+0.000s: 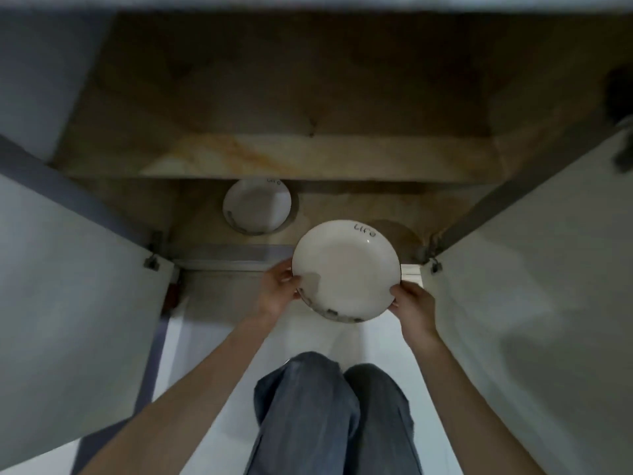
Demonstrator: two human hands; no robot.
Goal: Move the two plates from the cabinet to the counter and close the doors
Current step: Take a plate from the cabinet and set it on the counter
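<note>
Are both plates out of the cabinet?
No: the far plate lies inside the cabinet; left hand and right hand hold the near plate.

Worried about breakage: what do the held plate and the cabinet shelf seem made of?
The held plate looks like glazed ceramic: glossy white, a glint, printed lettering. The cabinet shelf is probably laminated board: matte, yellowish-brown stains.

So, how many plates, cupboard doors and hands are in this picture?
Plates: 2, the held plate and the plate inside the cabinet.
Doors: 2, the left door and the right door, both open.
Hands: 2, the left hand and the right hand, both gripping the held plate.
Total: 6
</note>
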